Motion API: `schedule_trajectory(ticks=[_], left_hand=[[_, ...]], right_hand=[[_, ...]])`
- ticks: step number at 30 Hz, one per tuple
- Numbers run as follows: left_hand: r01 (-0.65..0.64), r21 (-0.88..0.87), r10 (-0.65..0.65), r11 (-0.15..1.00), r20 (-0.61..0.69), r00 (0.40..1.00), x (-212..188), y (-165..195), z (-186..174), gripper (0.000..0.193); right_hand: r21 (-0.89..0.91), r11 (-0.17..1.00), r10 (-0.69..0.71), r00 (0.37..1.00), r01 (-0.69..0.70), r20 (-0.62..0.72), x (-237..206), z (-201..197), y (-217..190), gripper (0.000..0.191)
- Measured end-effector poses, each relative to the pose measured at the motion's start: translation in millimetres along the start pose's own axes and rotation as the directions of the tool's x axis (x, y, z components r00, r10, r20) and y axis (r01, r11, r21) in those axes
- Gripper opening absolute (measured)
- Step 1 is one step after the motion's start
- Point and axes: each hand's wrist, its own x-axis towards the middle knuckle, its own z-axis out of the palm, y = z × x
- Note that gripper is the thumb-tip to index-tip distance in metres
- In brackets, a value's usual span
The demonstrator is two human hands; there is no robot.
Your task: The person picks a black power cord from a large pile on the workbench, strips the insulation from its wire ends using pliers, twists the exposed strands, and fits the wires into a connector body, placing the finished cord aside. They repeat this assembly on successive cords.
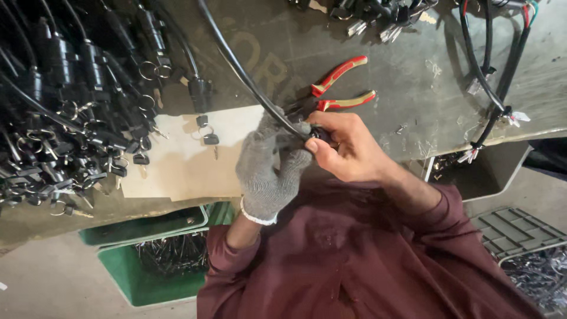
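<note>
Here, nearest the camera, a maroon long-sleeved shirt fills the lower frame, and both forearms rise from it to meet over the edge of a grey, scuffed workbench. The left hand, in a grey knitted glove, has its fingers curled closed around the near end of a long black rubber-sheathed cable. The bare right hand meets it from the right, thumb and forefinger pinched narrow on the same cable end, where a small dark fitting sits; its detail is hidden by the fingers. From this shared grip the cable's long axis runs up and to the left, away from the body. Just beyond the knuckles lie red-and-yellow-handled pliers, handles pointing right, nearer the right hand. Farther left sprawls a heap of black locks with keys and rings. Below the bench edge sits a green plastic bin.
</note>
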Motion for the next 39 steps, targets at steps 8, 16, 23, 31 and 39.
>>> schedule_trajectory(ticks=[8,16,23,31,39], left_hand=[[-0.113,-0.324,0.170,0.939,0.153,0.973,8.6,-13.3,-2.0,0.039],[-0.094,-0.621,0.384,0.778,0.351,0.854,12.9,-27.0,-13.2,0.040],[-0.018,-0.560,0.152,0.829,0.193,0.969,-0.9,-16.7,-1.5,0.008],[-0.146,-0.405,0.189,0.903,0.069,0.979,-0.6,-21.5,4.8,0.042],[0.156,-0.428,0.050,0.890,0.432,0.901,-27.3,-28.1,-29.0,0.079]], right_hand=[[-0.028,0.963,-0.268,0.961,0.270,0.064,2.6,8.0,6.5,0.024],[0.194,0.978,-0.184,0.764,0.079,0.619,-1.9,-16.0,52.3,0.023],[0.470,0.875,-0.222,0.959,0.117,0.174,-11.5,13.9,84.4,0.069],[-0.141,0.909,-0.414,0.891,0.393,-0.183,0.1,37.1,22.5,0.050],[-0.826,0.011,-0.617,0.654,0.564,0.438,14.3,-21.8,-67.6,0.031]])
